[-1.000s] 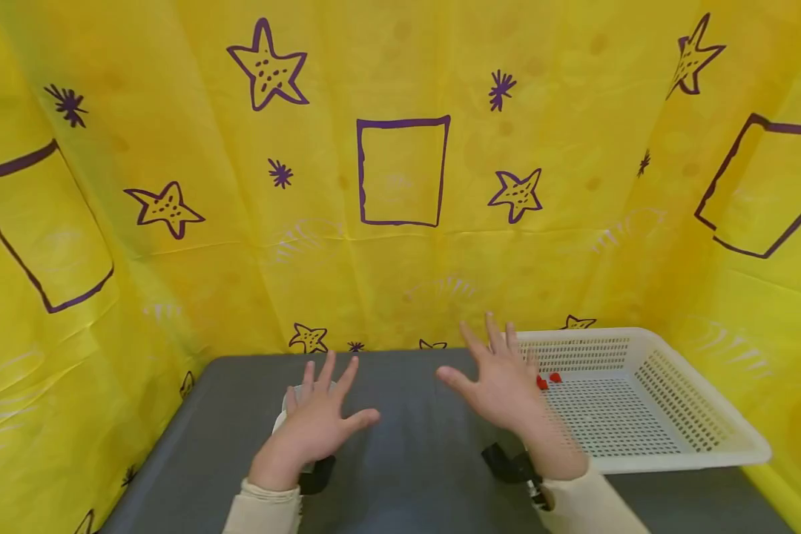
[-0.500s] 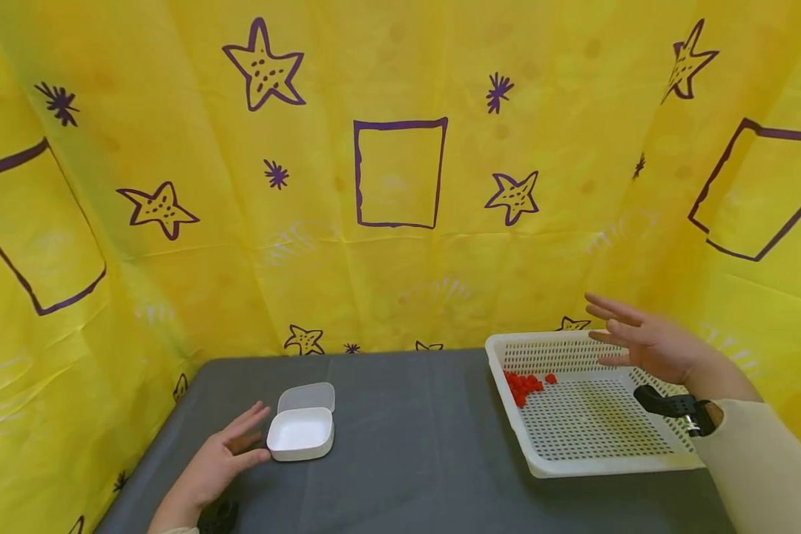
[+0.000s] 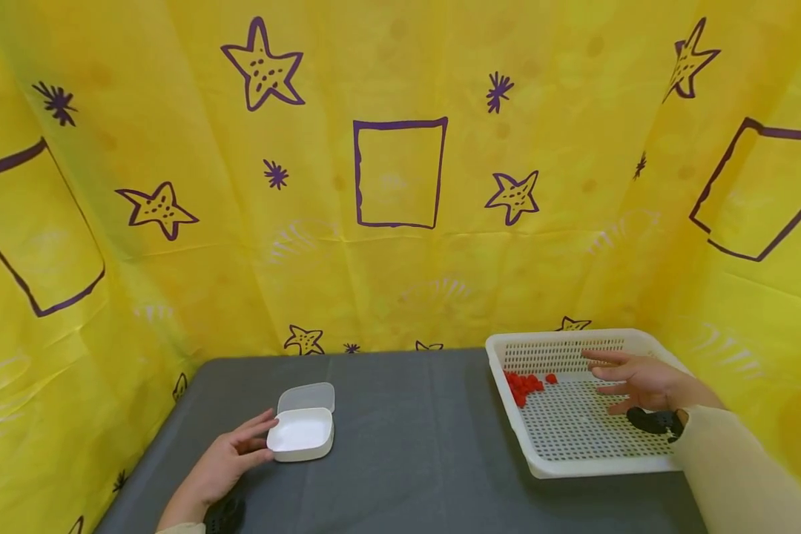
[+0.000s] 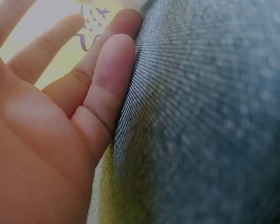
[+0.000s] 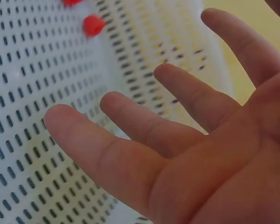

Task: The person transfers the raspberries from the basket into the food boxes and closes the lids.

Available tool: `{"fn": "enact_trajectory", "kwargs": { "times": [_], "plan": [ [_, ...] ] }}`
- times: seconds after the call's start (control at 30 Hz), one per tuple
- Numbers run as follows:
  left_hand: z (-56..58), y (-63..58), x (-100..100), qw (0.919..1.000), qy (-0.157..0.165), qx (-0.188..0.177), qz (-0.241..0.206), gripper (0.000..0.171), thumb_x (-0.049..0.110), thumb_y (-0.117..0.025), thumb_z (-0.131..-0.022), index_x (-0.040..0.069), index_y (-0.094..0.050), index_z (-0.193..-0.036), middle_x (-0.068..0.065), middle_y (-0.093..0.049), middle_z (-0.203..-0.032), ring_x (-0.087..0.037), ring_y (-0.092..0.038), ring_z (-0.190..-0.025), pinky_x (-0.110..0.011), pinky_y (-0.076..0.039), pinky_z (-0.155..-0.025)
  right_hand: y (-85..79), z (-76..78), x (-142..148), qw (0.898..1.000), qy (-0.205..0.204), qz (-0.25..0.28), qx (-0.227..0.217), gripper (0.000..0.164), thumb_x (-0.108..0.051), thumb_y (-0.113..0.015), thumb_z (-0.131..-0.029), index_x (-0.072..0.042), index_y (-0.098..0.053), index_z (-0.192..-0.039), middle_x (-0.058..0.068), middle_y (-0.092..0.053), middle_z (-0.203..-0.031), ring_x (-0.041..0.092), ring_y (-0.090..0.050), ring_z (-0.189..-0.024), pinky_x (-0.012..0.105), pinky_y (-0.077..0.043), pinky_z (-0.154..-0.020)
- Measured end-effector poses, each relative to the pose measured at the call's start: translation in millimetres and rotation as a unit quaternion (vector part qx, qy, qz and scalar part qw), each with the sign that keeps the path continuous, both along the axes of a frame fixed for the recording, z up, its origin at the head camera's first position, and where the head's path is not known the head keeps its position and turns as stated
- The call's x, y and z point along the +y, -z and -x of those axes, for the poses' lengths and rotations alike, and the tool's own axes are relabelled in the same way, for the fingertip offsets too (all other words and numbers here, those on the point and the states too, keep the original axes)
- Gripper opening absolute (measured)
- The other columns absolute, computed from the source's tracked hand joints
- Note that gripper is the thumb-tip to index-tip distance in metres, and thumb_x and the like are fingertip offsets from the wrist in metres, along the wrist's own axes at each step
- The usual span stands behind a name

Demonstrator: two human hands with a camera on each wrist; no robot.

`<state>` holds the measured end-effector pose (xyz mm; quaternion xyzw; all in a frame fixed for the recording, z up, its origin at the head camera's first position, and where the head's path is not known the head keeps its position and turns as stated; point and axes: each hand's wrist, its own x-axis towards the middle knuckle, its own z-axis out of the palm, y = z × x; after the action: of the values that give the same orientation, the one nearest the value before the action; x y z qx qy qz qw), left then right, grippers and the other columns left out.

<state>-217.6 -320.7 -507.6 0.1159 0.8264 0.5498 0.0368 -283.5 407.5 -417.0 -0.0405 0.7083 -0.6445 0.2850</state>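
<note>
Taking the head view as a clock face, the white box (image 3: 300, 434) sits at 7 o'clock on the grey table (image 3: 414, 437), its translucent lid (image 3: 307, 396) adjoining its 12 o'clock edge. At the box's 9 o'clock side is the left hand (image 3: 224, 458), fingers loosely bent and slightly apart, forefinger and thumb tips at the rim. The white basket (image 3: 587, 426) stands at 4 o'clock, with red pieces (image 3: 522, 384) clustered toward its 10 o'clock corner. Over its 3 o'clock part hangs the right hand (image 3: 650, 382), fingers spread wide
</note>
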Motion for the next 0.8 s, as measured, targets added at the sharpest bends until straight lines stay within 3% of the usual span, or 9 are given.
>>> {"fn": "enact_trajectory", "kwargs": {
  "times": [0.23, 0.57, 0.8],
  "plan": [
    [0.8, 4.8, -2.5, 0.9998, 0.008, -0.005, 0.016, 0.052, 0.017, -0.076, -0.089, -0.003, -0.061, -0.134, -0.026, -0.036, -0.153, -0.017, -0.064, -0.107, -0.022, -0.052, -0.084, 20.2, 6.7, -0.3, 0.999, 0.018, -0.021, -0.021, 0.065, -0.019, -0.052, -0.106, -0.005, -0.017, -0.158, 0.032, 0.01, -0.158, 0.065, -0.005, -0.136, 0.069, -0.043, -0.091],
    [4.4, 3.7, -4.4, 0.9987, 0.012, 0.009, 0.049, 0.048, 0.021, -0.075, -0.09, 0.002, -0.063, -0.133, -0.02, -0.042, -0.151, -0.018, -0.061, -0.113, -0.02, -0.049, -0.087, 30.7, 18.2, -14.7, 0.997, 0.03, -0.071, -0.027, 0.067, -0.013, -0.056, -0.102, 0.001, -0.019, -0.156, 0.036, -0.007, -0.157, 0.06, -0.014, -0.137, 0.063, -0.048, -0.089],
    [3.3, 7.8, -6.6, 0.9985, 0.017, 0.018, 0.048, 0.046, 0.02, -0.074, -0.091, 0.002, -0.064, -0.132, -0.021, -0.038, -0.153, -0.018, -0.064, -0.104, -0.022, -0.051, -0.085, 38.6, 27.3, -34.7, 0.994, 0.045, -0.095, -0.025, 0.065, -0.009, -0.06, -0.1, 0.001, -0.027, -0.154, 0.033, -0.027, -0.152, 0.047, -0.04, -0.127, 0.059, -0.051, -0.086]
  ]
}}
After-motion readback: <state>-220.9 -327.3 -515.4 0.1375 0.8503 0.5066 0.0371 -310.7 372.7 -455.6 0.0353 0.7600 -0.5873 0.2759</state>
